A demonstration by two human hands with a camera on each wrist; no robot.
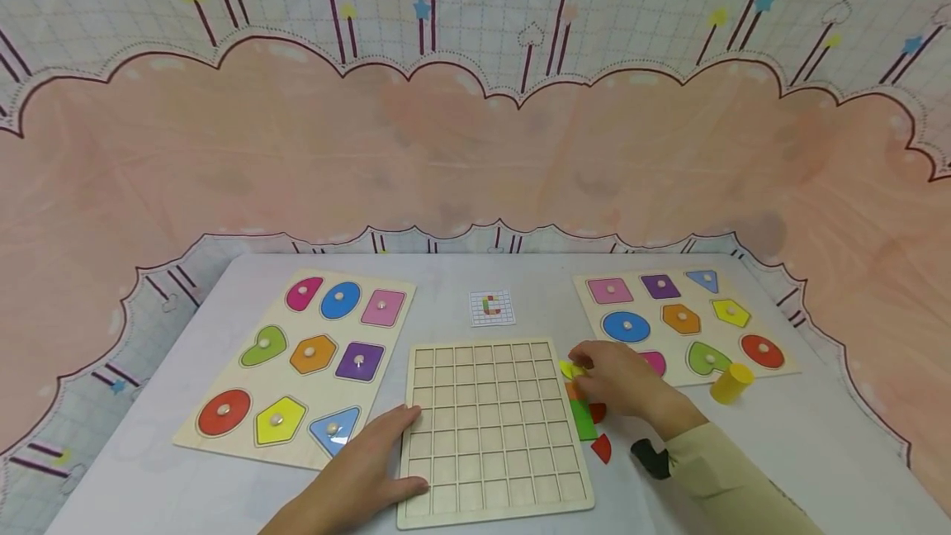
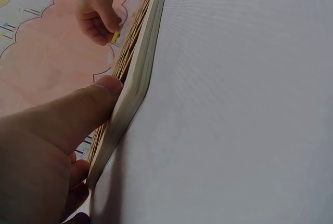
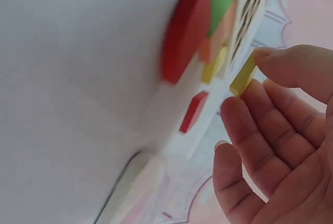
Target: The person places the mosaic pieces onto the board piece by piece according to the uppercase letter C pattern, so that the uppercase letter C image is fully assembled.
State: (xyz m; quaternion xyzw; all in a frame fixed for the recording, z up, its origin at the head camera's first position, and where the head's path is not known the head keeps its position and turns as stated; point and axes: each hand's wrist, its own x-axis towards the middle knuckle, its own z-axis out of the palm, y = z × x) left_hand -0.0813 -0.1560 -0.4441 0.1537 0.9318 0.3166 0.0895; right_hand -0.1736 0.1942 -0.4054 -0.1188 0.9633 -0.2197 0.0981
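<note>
A wooden grid board (image 1: 466,419), its squares bare, lies in the middle of the white table. My left hand (image 1: 364,465) rests along its left edge, thumb and fingers spread; the left wrist view shows the thumb (image 2: 86,107) against the rim. Just off the board's right side, my right hand (image 1: 620,378) pinches a small yellow block (image 3: 243,76) between thumb and fingertips. Under and beside that hand lie another yellow piece (image 3: 212,68), an orange piece (image 1: 573,390), a green piece (image 1: 583,421) and a red quarter-circle piece (image 1: 602,448). A second red piece (image 1: 598,413) is partly hidden.
Knobbed shape puzzle boards flank the grid, a left one (image 1: 297,390) and a right one (image 1: 721,335). A small pattern card (image 1: 492,308) lies behind the grid. A yellow cylinder (image 1: 731,384) stands at the right board's front edge, beyond the right forearm. A patterned cloth (image 1: 475,155) hangs behind.
</note>
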